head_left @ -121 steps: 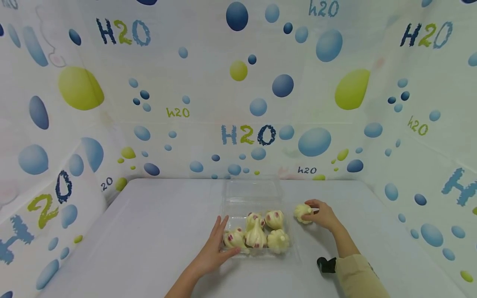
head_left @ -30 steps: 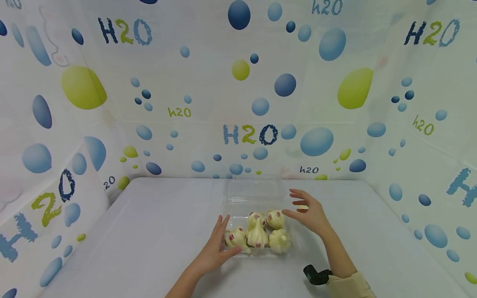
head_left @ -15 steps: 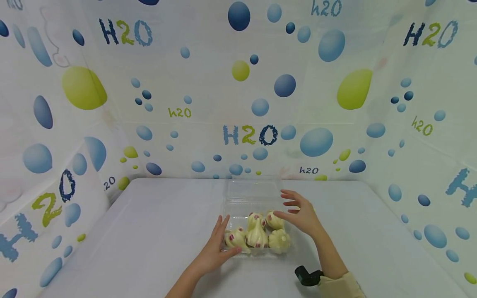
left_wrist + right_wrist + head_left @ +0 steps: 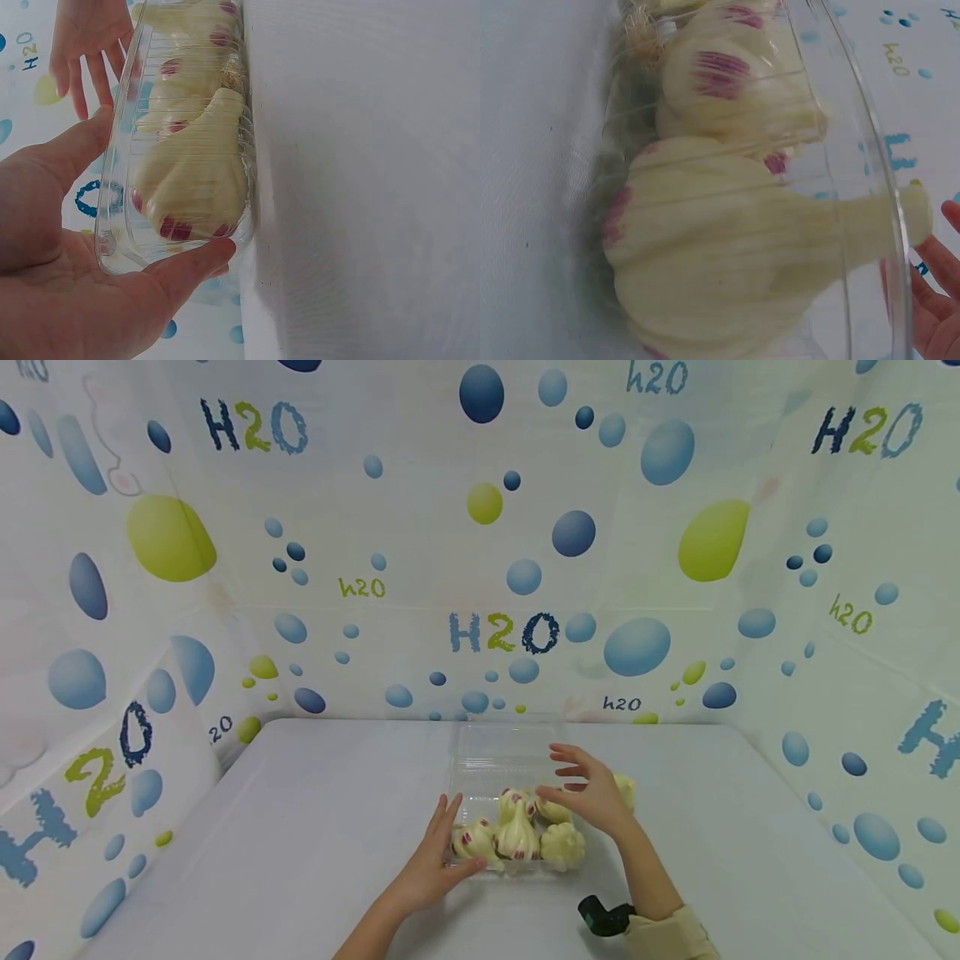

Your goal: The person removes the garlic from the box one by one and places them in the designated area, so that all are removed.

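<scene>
A clear plastic clamshell container [image 4: 480, 810] stands on the table, its lid [image 4: 510, 742] folded back. Several pale garlic bulbs [image 4: 517, 839] with purple patches lie inside; one shows large in the right wrist view, its stem over the rim. My left hand [image 4: 429, 868] holds the container's front left corner, thumb at the front, fingers along the side. Fingers spread, my right hand [image 4: 592, 793] hovers over the back right bulb [image 4: 553, 810], holding nothing. Partly hidden behind that hand, another garlic bulb [image 4: 625, 791] sits on the table to the container's right.
The white-covered table [image 4: 337, 793] reaches to a patterned backdrop [image 4: 405, 527] with H2O lettering and drops, which also hangs at both sides. A black device [image 4: 603, 917] sits at the right wrist beside a beige sleeve [image 4: 667, 935].
Four seconds ago my right hand held a garlic bulb right of the container. It has let go, and the hand has moved left over the container. My left hand has stayed put.
</scene>
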The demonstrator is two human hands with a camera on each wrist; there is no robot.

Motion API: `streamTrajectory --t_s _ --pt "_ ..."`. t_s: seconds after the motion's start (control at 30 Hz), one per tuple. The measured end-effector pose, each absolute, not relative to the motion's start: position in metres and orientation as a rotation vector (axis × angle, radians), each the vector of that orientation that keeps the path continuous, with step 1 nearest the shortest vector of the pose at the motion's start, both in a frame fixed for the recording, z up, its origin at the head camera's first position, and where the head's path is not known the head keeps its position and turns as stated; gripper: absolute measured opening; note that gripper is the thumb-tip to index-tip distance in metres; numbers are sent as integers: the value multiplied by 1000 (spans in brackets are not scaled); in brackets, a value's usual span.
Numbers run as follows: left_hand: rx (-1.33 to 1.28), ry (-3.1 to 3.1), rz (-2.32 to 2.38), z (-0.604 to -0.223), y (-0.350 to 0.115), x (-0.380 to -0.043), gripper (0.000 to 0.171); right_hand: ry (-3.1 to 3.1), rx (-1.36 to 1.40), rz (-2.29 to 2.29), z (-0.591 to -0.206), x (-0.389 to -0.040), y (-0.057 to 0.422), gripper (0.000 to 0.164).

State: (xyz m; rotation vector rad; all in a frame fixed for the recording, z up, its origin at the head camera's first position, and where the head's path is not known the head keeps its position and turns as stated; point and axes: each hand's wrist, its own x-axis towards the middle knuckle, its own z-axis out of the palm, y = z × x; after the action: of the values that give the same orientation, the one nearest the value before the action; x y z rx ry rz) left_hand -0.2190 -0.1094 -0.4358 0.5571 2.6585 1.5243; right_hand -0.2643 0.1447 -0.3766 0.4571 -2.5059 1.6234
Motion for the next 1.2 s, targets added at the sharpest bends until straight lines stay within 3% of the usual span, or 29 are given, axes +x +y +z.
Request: streamTrajectory --t_s 1.2 --pt "552 2651 1527 -432 -110 -217 89 -2653 489 1493 -401 -284 113 57"
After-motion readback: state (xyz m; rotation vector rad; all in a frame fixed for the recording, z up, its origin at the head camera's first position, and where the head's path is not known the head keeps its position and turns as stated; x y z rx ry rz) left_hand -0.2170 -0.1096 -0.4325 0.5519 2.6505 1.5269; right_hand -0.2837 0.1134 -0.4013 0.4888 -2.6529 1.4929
